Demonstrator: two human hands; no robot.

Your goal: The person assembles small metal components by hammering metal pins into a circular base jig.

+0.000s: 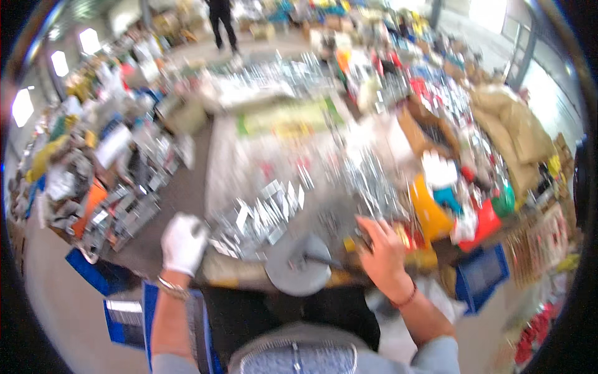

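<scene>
My left hand (184,244), in a white glove, is at the near left table edge, beside a pile of small shiny metal pieces (269,210). Its fingers look curled; whatever they may hold is hidden and blurred. On the right my bare right hand (383,258) has thumb and fingers apart, with nothing visible gripped. Small yellow and dark bits (350,243) lie close to its fingertips. Between my hands sits a round grey disc (298,274) at the near edge, a dark rod (321,258) reaching from its middle toward the right hand.
Long thin metal strips (374,181) lie right of the pile. Metal brackets and bags (131,215) are heaped left. A yellow-orange container (431,209) and red one (478,224) stand right. Blue bins (483,277) flank the table. Farther back, a person (222,25) stands.
</scene>
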